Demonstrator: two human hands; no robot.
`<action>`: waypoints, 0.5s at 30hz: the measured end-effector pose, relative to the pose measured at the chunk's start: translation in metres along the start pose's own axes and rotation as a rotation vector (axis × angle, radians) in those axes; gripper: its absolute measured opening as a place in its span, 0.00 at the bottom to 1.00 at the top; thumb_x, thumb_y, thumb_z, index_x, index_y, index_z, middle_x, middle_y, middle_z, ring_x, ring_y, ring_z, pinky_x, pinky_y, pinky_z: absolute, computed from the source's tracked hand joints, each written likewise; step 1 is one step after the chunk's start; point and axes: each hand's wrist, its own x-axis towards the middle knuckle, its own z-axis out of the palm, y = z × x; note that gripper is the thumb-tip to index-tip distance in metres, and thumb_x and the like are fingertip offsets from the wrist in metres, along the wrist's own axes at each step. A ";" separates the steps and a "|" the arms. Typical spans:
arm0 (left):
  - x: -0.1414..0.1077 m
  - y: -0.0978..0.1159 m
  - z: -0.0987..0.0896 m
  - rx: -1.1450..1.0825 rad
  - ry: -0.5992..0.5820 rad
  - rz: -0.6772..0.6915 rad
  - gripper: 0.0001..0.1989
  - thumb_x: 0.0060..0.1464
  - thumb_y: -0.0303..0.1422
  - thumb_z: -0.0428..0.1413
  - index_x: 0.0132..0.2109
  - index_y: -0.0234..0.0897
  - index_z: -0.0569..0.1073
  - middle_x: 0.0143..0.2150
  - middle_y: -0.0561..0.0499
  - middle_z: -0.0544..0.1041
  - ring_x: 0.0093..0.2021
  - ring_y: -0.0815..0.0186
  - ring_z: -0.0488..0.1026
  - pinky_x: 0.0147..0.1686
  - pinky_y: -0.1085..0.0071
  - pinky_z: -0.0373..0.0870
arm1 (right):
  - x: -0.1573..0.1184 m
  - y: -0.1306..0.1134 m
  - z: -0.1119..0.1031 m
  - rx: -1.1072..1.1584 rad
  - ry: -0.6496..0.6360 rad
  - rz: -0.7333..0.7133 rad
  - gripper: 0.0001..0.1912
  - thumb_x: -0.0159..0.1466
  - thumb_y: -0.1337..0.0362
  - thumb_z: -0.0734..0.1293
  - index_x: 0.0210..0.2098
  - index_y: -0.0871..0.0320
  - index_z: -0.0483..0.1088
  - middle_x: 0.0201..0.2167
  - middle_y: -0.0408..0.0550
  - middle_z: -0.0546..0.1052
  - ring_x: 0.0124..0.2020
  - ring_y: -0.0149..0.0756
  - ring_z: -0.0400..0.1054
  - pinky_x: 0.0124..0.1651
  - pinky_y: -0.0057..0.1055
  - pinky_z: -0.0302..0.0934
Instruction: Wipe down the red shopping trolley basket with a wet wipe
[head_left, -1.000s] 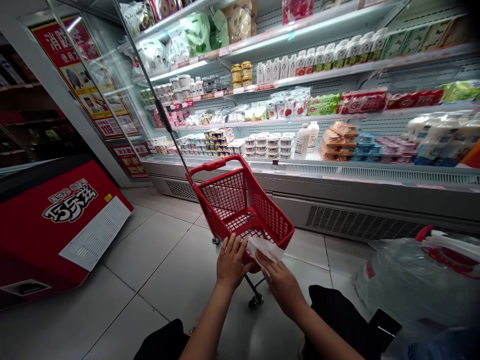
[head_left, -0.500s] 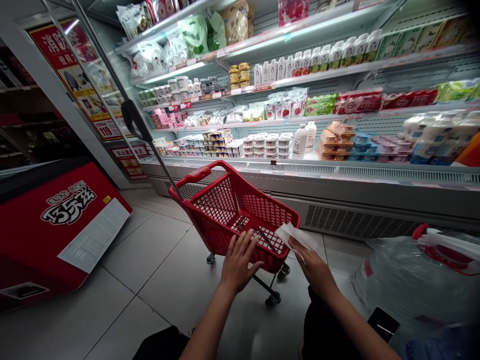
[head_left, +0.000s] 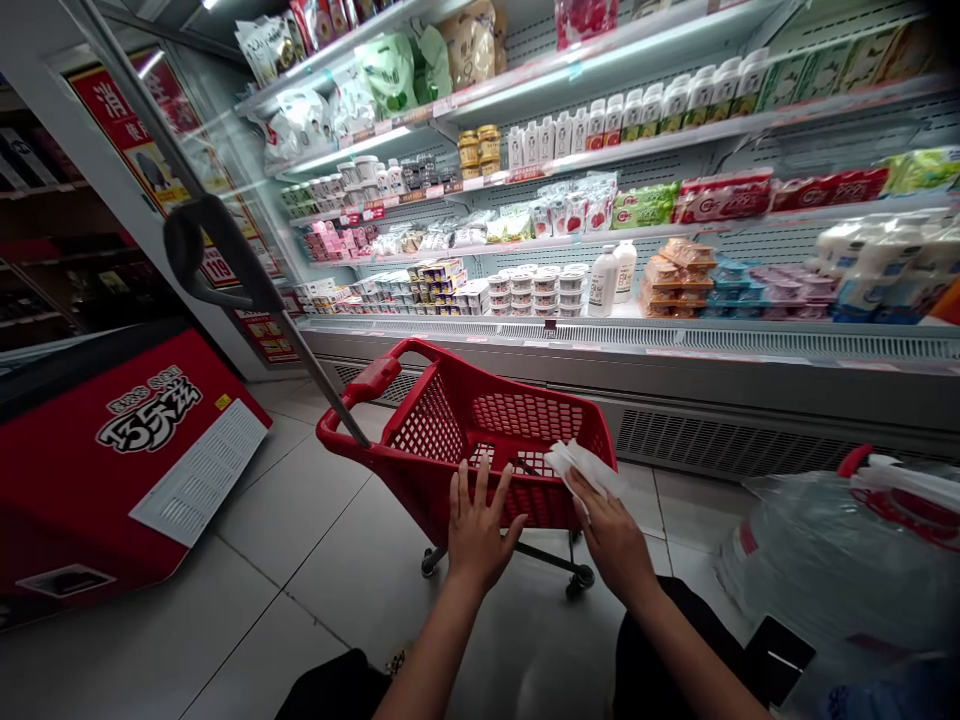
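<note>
A small red plastic shopping cart (head_left: 409,485) with lattice walls stands tilted on its wheels in front of me. My left hand (head_left: 480,535) lies against its near side, fingers spread and holding nothing. My right hand (head_left: 613,540) holds a crumpled white tissue (head_left: 592,468) at the cart's right end, over the top edge. The fingers lie along the tissue and partly cover it. From the cart's handle end a metal pole (head_left: 300,345) with a dark grip (head_left: 214,250) rises to the upper left. Part of the cart's floor shows through the open top.
Behind the cart runs a refrigerated shelf (head_left: 720,345) stocked with dairy goods. A red freezer (head_left: 82,500) stands on the left. A large clear plastic-wrapped jug (head_left: 840,550) with a red handle is at the right, beside a dark phone-like object (head_left: 780,655).
The cart has turned and tipped, its handle end and pole swinging left and closer to me. Both hands stay at its near side, the right still with the tissue.
</note>
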 end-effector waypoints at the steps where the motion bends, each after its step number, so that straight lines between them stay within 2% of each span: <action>1: 0.000 0.000 -0.002 -0.005 -0.008 0.015 0.40 0.64 0.45 0.57 0.76 0.51 0.50 0.78 0.48 0.49 0.76 0.39 0.45 0.70 0.38 0.54 | 0.006 -0.009 0.005 0.004 0.000 -0.037 0.29 0.77 0.61 0.52 0.76 0.47 0.46 0.69 0.45 0.66 0.68 0.46 0.64 0.66 0.48 0.64; 4: 0.003 -0.007 -0.008 -0.013 -0.036 0.084 0.40 0.65 0.43 0.55 0.77 0.45 0.47 0.78 0.48 0.51 0.76 0.46 0.49 0.72 0.44 0.54 | 0.019 -0.031 0.019 0.014 0.000 -0.128 0.29 0.77 0.64 0.52 0.76 0.49 0.47 0.69 0.46 0.66 0.70 0.46 0.61 0.67 0.48 0.62; 6: 0.005 -0.018 -0.015 -0.009 -0.054 0.131 0.39 0.67 0.42 0.52 0.77 0.42 0.45 0.77 0.48 0.52 0.75 0.53 0.53 0.72 0.50 0.55 | 0.023 -0.034 0.025 0.016 -0.004 -0.158 0.30 0.77 0.65 0.52 0.76 0.50 0.46 0.70 0.46 0.66 0.71 0.44 0.59 0.67 0.47 0.62; 9: 0.007 -0.042 -0.029 0.027 -0.030 0.109 0.35 0.69 0.41 0.49 0.77 0.42 0.46 0.77 0.48 0.52 0.75 0.56 0.54 0.72 0.53 0.55 | 0.023 -0.016 0.025 0.005 -0.011 -0.167 0.30 0.76 0.66 0.52 0.76 0.49 0.46 0.70 0.44 0.66 0.71 0.45 0.58 0.67 0.48 0.62; 12: 0.003 -0.068 -0.047 0.083 0.040 0.005 0.32 0.69 0.40 0.49 0.76 0.50 0.52 0.78 0.50 0.52 0.76 0.52 0.51 0.73 0.47 0.53 | 0.022 0.013 0.019 -0.008 -0.002 -0.099 0.29 0.76 0.64 0.51 0.75 0.48 0.49 0.69 0.43 0.66 0.70 0.46 0.60 0.66 0.49 0.63; 15: -0.006 -0.092 -0.061 0.116 0.095 -0.007 0.31 0.69 0.38 0.49 0.75 0.52 0.52 0.77 0.50 0.55 0.76 0.51 0.52 0.74 0.44 0.47 | 0.027 0.033 0.014 0.002 0.014 -0.001 0.28 0.77 0.59 0.50 0.75 0.46 0.50 0.70 0.43 0.65 0.69 0.46 0.61 0.66 0.49 0.63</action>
